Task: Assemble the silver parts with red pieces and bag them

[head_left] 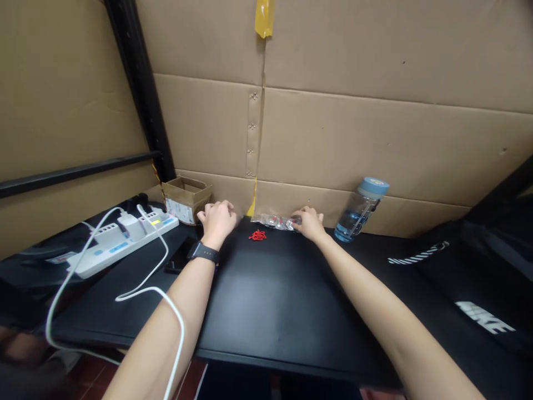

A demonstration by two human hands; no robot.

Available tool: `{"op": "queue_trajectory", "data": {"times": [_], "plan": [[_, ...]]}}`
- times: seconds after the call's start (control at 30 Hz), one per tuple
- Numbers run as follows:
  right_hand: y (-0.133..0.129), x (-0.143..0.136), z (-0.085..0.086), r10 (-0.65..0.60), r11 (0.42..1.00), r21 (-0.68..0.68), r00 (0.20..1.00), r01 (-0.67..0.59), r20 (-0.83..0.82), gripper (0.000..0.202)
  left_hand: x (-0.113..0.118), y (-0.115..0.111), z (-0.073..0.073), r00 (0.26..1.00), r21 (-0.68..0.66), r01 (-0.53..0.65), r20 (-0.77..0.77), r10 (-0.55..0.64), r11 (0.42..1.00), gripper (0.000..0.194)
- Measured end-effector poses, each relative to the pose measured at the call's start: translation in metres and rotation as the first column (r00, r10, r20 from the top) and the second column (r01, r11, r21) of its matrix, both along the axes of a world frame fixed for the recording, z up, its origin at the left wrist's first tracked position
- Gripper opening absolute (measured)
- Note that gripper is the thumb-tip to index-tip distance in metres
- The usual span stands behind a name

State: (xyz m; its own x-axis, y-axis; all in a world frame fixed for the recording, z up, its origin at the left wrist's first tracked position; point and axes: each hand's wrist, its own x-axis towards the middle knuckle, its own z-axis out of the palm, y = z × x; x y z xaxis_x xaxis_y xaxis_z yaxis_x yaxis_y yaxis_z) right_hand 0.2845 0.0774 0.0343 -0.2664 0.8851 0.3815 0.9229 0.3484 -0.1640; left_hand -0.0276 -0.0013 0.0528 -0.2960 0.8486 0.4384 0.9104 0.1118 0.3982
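At the back of the black tabletop, my left hand [218, 223] is closed with its fingers curled down beside a small cardboard box. A bit of clear film [239, 219] shows at its right side; what the fingers hold is hidden. Across from it, my right hand [309, 223] grips the right end of a clear plastic bag [275, 223] that lies along the cardboard wall. Small red pieces show through the bag. Between my hands, just in front of the bag, lies a small heap of thin red pieces [257, 235].
A white power strip [120, 247] with plugs and a looping white cable lies left, near a dark phone [180, 256] and the open cardboard box [186, 200]. A blue-lidded water bottle [358, 211] stands tilted at right. A black bag [474, 278] covers the far right.
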Motion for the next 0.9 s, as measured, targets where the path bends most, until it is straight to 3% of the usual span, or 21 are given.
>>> {"op": "queue_trajectory", "data": {"times": [0.13,0.23,0.37,0.47,0.57,0.73,0.9], "plan": [[-0.015,0.007,0.003,-0.016,0.999,0.036,1.0,0.015,0.01,0.024,-0.005,0.002,-0.009,0.996,-0.099,-0.011,-0.085,0.002,0.995,0.031],[-0.024,0.027,0.01,-0.013,1.0,0.006,1.0,0.013,-0.009,0.022,-0.004,0.003,-0.014,0.992,-0.152,0.0,-0.126,-0.019,0.988,0.035],[-0.041,0.074,0.019,0.025,0.986,-0.164,1.0,-0.024,0.004,0.028,0.001,0.003,-0.014,0.983,-0.194,0.037,-0.171,-0.071,0.98,0.034],[-0.059,0.11,0.016,0.124,0.946,-0.298,0.992,-0.128,-0.033,0.044,0.007,0.001,-0.011,0.972,-0.285,0.111,-0.17,-0.164,0.952,0.022],[-0.076,0.134,0.009,0.166,0.934,-0.309,0.983,-0.181,-0.073,0.055,0.018,-0.002,-0.011,0.94,-0.353,0.235,-0.155,-0.304,0.906,0.018],[-0.088,0.143,0.008,0.196,0.908,-0.361,0.977,-0.212,-0.08,0.049,0.042,-0.007,-0.02,0.868,-0.323,0.362,-0.225,-0.442,0.875,0.024],[-0.085,0.137,0.006,0.182,0.926,-0.324,0.981,-0.192,-0.061,0.042,0.053,-0.007,-0.027,0.858,-0.308,0.376,-0.24,-0.453,0.874,0.014]]}}
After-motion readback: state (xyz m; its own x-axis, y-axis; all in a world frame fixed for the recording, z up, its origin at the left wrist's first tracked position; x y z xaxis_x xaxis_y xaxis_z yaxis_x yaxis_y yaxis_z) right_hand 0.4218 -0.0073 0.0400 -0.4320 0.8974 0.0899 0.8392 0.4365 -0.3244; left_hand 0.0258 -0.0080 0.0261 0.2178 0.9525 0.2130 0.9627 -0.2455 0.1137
